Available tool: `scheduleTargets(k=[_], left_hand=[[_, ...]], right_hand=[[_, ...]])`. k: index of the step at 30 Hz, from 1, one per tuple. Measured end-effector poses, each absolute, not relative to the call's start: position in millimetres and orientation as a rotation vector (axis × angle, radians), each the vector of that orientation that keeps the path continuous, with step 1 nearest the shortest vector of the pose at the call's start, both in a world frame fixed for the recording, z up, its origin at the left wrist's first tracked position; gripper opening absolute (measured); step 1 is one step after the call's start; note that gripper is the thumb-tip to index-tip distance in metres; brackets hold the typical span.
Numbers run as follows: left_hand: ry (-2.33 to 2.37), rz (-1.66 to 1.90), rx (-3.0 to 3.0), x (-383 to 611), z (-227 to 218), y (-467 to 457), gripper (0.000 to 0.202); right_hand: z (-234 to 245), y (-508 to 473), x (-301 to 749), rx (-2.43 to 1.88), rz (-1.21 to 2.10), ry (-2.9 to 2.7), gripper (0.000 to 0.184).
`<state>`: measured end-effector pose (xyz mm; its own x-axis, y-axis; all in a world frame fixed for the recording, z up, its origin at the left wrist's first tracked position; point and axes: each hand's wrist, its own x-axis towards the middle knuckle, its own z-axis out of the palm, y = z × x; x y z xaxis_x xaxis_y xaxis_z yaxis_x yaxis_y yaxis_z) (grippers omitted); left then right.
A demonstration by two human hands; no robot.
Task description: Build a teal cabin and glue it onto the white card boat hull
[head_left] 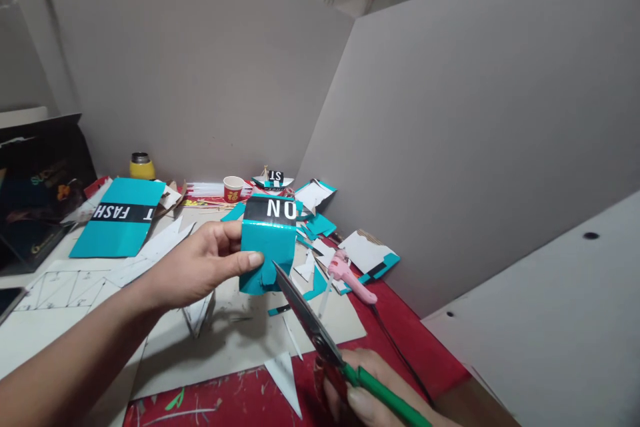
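My left hand [215, 257] pinches a folded piece of teal cardboard [267, 243] by its left side, thumb on the front and fingers behind. A black band with white letters crosses its top, and a small flap or notch shows near its lower edge. In my right hand [370, 387] is a pair of scissors [320, 340] with a green handle. The blades point up and left, their tip at the lower part of the cardboard; whether they touch it I cannot tell.
A pink glue gun [353, 277] with a cord lies right of the cardboard scraps [317, 223]. Behind stand a paper cup [233, 189], a yellow jar [142, 167] and a small model boat [273, 180]. A lettered teal sheet [117, 230] lies left. Grey panels [450, 113] enclose the table.
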<state>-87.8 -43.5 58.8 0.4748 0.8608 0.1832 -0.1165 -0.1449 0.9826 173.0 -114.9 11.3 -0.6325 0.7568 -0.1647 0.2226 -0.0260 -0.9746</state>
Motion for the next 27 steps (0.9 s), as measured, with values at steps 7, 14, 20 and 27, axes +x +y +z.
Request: scheduleTargets(k=[7,14,20,27], left_hand=[[0.715,0.828,1.607,-101,64,-41,0.02],[0.616,0.62,1.675,-108,63,-38,0.016],[0.622,0.534,1.653,-109,63,-36,0.015],[0.631,0.473,1.592,-107,62,-33,0.015]], right_hand=[[9,-104,188,-0.944,1.741,-2.046,0.055],[20,-95,197,-1.006,1.62,-2.273,0.058],[20,-92,196,-1.006,1.7,-2.273,0.057],[16,-90,194,-0.957,2.029,-2.096,0.056]])
